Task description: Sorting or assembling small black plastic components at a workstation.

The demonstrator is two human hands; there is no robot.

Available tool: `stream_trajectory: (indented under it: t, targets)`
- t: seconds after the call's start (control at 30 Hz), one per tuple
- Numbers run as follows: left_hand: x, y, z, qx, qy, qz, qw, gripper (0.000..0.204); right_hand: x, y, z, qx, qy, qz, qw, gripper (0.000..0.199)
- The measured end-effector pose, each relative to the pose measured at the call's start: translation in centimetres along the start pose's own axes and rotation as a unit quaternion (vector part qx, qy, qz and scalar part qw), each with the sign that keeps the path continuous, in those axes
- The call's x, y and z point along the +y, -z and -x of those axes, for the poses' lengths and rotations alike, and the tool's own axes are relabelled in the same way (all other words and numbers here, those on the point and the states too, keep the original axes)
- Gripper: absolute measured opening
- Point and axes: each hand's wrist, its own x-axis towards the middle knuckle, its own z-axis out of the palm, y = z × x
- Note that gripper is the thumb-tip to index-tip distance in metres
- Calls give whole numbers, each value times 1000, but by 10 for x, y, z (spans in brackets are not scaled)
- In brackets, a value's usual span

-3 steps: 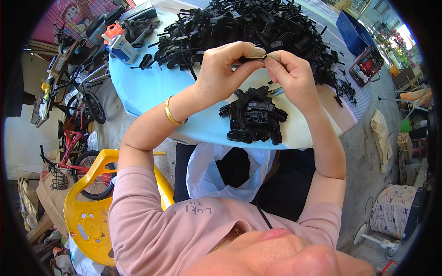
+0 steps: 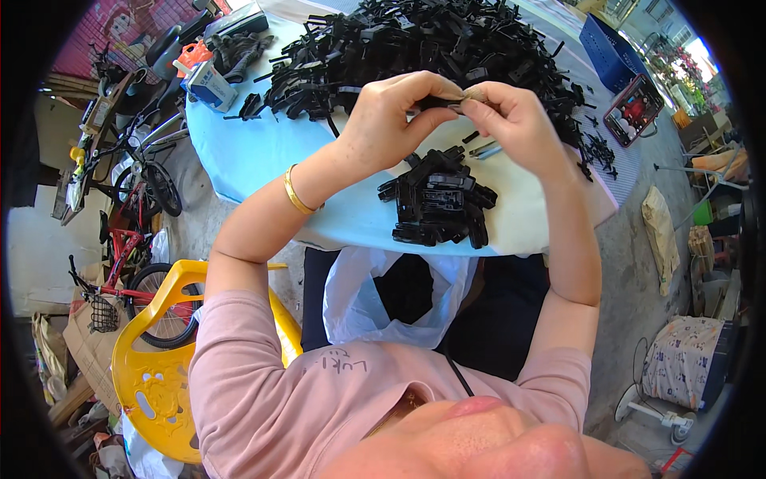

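Observation:
Above the table, my left hand (image 2: 396,116) pinches a small black plastic part (image 2: 435,103) between thumb and forefinger. My right hand (image 2: 519,128) meets it at the part's right end, its thumb and forefinger pressed together on it; a beige finger cover shows on a fingertip. Exactly what sits in the right pinch is hidden. Just below my hands lies a small stack of black plastic parts (image 2: 443,199) near the table's front edge. Behind them spreads a large heap of similar black parts (image 2: 447,48). A slim metallic tool (image 2: 487,150) lies under my right hand.
Small black pieces (image 2: 598,156) are scattered at the right, near a propped phone (image 2: 634,110) and a blue basket (image 2: 610,54). A blue-white carton (image 2: 211,86) stands at the left. An open white plastic bag (image 2: 351,299) sits on my lap. A yellow chair (image 2: 155,375) stands beside me.
My right fingers have shifted slightly rightward and rolled over the part's end. More of the black part now shows between my left thumb and forefinger.

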Motion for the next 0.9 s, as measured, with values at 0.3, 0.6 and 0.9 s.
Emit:
stream_trajectory:
  t: [0.3,0.6,0.9]
  targets:
    - [-1,6,-5,-270,-27,185,945,25,21,13,10,-63,9,418,906,26]
    - [-21,2,-5,-131,132,338,922,30,18,15,6,86,134,331,930,11]
    - [-8,-4,-3,-67,160,355,919,67,4,-9,10,25,127,-16,991,7]
